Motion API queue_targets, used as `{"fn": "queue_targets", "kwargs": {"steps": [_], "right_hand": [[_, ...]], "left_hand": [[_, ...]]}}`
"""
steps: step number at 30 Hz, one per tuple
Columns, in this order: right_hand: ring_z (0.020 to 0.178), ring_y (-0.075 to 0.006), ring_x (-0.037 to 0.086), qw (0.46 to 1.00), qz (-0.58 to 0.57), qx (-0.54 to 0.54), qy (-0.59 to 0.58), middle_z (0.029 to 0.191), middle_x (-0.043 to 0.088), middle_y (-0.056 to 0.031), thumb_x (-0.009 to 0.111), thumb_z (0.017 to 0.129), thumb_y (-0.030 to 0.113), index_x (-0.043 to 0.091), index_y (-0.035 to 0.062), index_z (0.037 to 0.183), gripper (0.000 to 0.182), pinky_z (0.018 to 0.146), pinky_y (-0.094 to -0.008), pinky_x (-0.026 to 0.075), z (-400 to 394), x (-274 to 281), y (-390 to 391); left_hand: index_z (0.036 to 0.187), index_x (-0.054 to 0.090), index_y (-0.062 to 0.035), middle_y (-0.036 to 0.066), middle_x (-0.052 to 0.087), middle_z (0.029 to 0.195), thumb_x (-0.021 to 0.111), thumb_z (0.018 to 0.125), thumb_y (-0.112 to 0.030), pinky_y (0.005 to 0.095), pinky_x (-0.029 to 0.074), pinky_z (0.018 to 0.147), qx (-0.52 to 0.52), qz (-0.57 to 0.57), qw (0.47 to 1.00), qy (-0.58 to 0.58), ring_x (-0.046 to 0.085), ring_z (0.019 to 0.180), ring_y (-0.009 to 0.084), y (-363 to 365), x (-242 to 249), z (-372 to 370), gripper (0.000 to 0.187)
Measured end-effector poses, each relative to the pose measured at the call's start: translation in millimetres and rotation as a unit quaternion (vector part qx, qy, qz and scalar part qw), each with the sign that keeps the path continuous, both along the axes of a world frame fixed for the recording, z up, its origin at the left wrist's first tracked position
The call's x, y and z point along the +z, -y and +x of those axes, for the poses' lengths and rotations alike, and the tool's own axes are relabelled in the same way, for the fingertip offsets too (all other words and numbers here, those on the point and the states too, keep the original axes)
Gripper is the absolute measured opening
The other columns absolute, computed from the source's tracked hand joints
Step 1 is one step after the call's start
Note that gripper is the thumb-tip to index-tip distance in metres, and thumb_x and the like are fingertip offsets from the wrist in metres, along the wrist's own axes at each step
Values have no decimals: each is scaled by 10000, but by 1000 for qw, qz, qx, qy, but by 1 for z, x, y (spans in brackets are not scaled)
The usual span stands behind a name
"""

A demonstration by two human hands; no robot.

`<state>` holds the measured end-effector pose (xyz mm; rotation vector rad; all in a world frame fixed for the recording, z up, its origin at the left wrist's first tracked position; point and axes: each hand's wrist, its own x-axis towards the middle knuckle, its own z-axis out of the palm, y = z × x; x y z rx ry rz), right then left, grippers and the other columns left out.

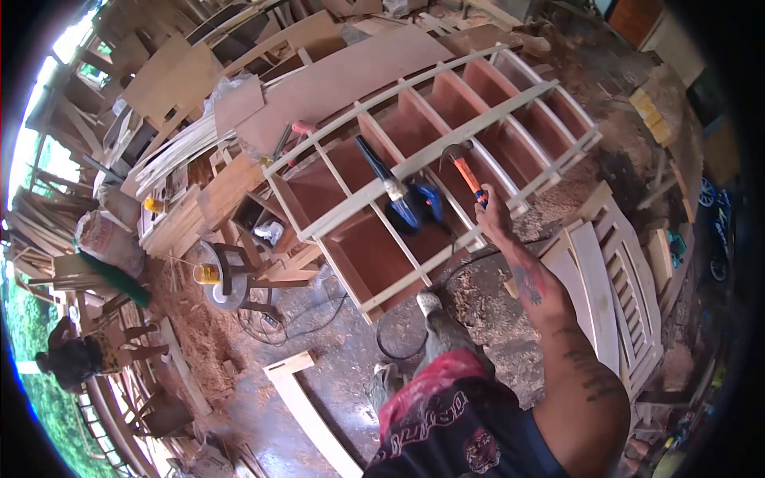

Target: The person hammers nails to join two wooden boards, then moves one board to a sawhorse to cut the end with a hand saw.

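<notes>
My right hand [492,212] is closed around the handle of a hammer [464,169] with an orange and dark grip, its head over the middle of a wooden frame. The frame [351,193] has reddish-brown compartments divided by pale slats. A blue and black power tool [401,205] rests on the frame's slats, left of the hammer. My left hand does not show.
A round stool [229,275] holds a yellow container [207,274]. Slatted wooden panels [617,279] lie at the right, a long board [319,422] on the floor near my feet. A cable [382,338] curls beside my foot. Another person [76,354] is at far left.
</notes>
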<state>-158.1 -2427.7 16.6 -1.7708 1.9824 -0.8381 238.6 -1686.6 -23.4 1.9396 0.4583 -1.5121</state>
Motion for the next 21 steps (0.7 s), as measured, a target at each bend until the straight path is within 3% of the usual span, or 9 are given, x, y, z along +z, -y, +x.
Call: {"fn": "queue_targets", "kwargs": {"steps": [7, 8, 12, 14, 18, 21], "right_hand": [[1065, -387, 629, 995, 12, 74, 60, 1160, 621, -209, 691, 862, 48, 460, 68, 1348, 538, 909, -457, 509, 31, -83, 51], [1089, -392, 616, 995, 1, 79, 68, 1190, 607, -207, 688, 863, 42, 460, 63, 1343, 532, 926, -463, 500, 32, -94, 46], [1190, -423, 561, 990, -1, 117, 79, 1265, 569, -235, 698, 885, 85, 425, 40, 1387, 574, 1008, -470, 465, 21, -116, 42], [1204, -430, 550, 987, 20, 142, 71, 1283, 556, -254, 699, 901, 132, 404, 21, 1411, 599, 1012, -474, 464, 16, -113, 45], [1208, -433, 544, 988, 43, 139, 42, 1291, 547, -271, 698, 924, 207, 402, -6, 1428, 621, 1019, -479, 463, 3, -85, 46], [1204, -434, 541, 995, 32, 73, 69, 1289, 542, -282, 671, 947, 243, 437, -19, 1403, 575, 1016, -479, 461, -18, -47, 26]], "left_hand": [[1158, 575, -23, 62, 556, 867, 549, 965, -59, 246, 463, 564, 132, -55, 989, 38, 551, 721, 149, 113, 64, -11, 198], [1228, 523, 6, 85, 573, 891, 595, 955, -74, 246, 470, 555, 176, -77, 979, 62, 569, 737, 164, 141, 69, -6, 293], [1360, 447, 51, 123, 612, 972, 625, 952, -62, 272, 543, 638, 110, -131, 977, 126, 626, 818, 204, 246, 75, 21, 459], [1350, 470, 96, 133, 627, 994, 653, 952, -86, 301, 586, 731, 82, -222, 967, 91, 660, 871, 232, 291, 67, 30, 475], [1244, 585, 114, 139, 672, 1004, 688, 943, -137, 341, 604, 808, -82, -206, 968, 118, 688, 898, 223, 430, 82, 2, 405], [1229, 609, 76, 85, 687, 967, 694, 943, -186, 333, 587, 785, -39, -275, 959, 59, 679, 871, 175, 523, 66, -17, 397]]}}
